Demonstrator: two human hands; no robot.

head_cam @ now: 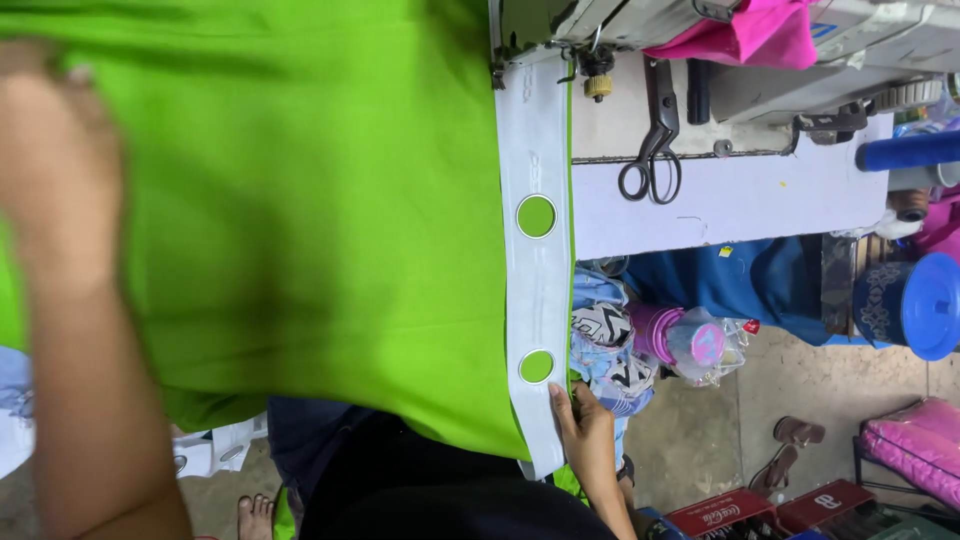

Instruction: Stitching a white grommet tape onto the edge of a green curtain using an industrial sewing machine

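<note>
A sheet of bright green fabric [300, 220] is spread wide and fills most of the head view. Along one edge runs a white eyelet tape [535, 290] with two round cut-outs, green showing through each. The far end of the tape lies under the sewing machine [620, 25] at the top of the view.

Right hand [585, 430]: positioned at the near end of the white tape, just beside the nearer cut-out. The fingers are extended and close together, fingertips touching the tape edge. Whether they pinch the tape or only rest against it cannot be told.

Left hand [55, 165]: large and blurred at the near left, lying over the green fabric. Its fingers are not resolved, so how far they are open cannot be told.

On the pale machine table [730, 200] lie black scissors [655, 145]. Pink cloth [750, 35] is draped on the machine. A blue plastic container [915, 305] stands further off, and sandals [785, 450] lie on the floor below.
</note>
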